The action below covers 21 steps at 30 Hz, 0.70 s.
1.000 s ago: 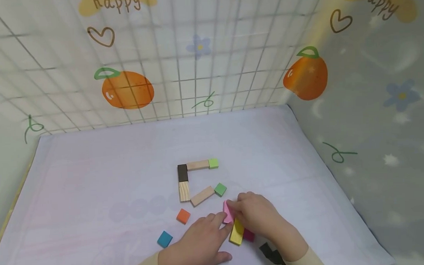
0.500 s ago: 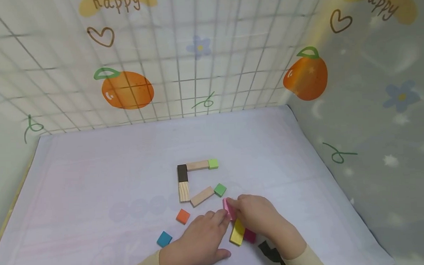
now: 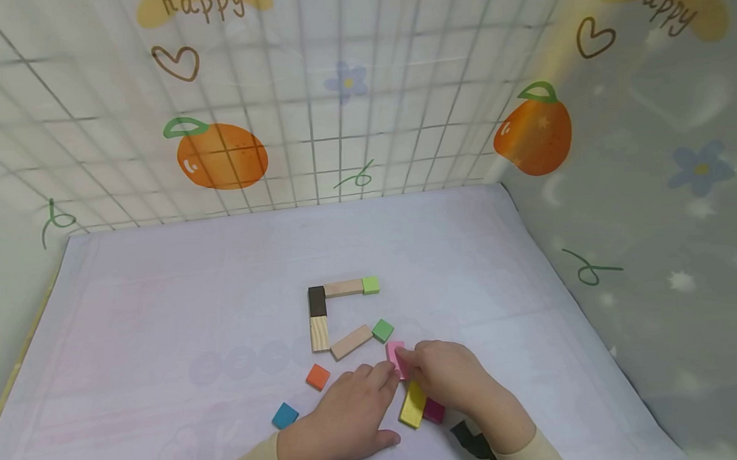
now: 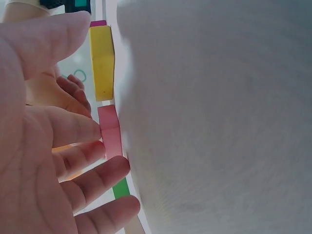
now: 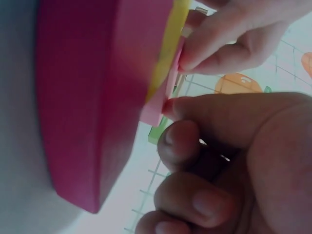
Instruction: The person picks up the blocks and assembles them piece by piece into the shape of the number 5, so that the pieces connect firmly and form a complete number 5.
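A pink block (image 3: 393, 349) lies between my two hands, in front of the green cube (image 3: 383, 330). My left hand (image 3: 350, 413) touches its left side with nearly straight fingertips, the thumb standing apart. At its right side my right hand (image 3: 453, 376) holds it by the fingertips, the other fingers curled into the palm; how thumb and forefinger meet the block is partly hidden. Just in front are a yellow block (image 3: 413, 406) and a magenta block (image 3: 434, 411). In the left wrist view the pink block (image 4: 111, 129) shows beside the yellow block (image 4: 102, 63).
Behind the hands, a dark block (image 3: 317, 301), a striped wood block (image 3: 319, 334), two plain wood blocks and a light green cube (image 3: 370, 285) form a bent line. An orange cube (image 3: 317, 376) and a blue cube (image 3: 285, 416) lie left. Printed curtains surround the white tabletop (image 3: 193, 283).
The pink block has shifted slightly away from me and turned, so more of its top shows. Both hands have moved only a little with it.
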### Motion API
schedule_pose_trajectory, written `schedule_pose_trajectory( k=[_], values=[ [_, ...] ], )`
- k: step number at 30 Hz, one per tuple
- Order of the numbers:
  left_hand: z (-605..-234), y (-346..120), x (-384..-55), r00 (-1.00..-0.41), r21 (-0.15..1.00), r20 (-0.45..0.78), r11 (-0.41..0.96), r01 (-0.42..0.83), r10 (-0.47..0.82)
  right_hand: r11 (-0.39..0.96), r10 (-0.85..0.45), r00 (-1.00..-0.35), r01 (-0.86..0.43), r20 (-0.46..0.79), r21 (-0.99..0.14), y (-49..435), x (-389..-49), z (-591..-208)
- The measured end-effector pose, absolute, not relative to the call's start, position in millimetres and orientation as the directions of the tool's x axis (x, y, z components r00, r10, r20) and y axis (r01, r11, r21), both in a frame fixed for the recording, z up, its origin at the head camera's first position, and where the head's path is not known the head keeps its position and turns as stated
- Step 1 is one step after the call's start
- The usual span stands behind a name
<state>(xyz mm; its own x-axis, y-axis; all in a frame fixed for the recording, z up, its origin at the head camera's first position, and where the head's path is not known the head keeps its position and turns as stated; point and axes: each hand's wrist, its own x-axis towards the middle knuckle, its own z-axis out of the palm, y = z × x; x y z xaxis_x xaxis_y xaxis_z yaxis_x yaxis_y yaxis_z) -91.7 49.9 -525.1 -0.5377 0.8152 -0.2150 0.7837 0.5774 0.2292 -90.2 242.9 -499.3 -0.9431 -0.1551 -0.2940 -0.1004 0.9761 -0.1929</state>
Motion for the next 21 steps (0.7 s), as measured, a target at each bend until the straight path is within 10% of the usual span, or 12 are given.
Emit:
schedule_pose_trajectory(
  k=[21],
  values=[
    [-525.2,48.2,-93.4,-0.535,0.276,-0.251,0.589,0.76,0.807,0.976,-0.144,-0.942,-0.085,-0.304,-0.199,243.1,-90.4,-503.4]
  ],
)
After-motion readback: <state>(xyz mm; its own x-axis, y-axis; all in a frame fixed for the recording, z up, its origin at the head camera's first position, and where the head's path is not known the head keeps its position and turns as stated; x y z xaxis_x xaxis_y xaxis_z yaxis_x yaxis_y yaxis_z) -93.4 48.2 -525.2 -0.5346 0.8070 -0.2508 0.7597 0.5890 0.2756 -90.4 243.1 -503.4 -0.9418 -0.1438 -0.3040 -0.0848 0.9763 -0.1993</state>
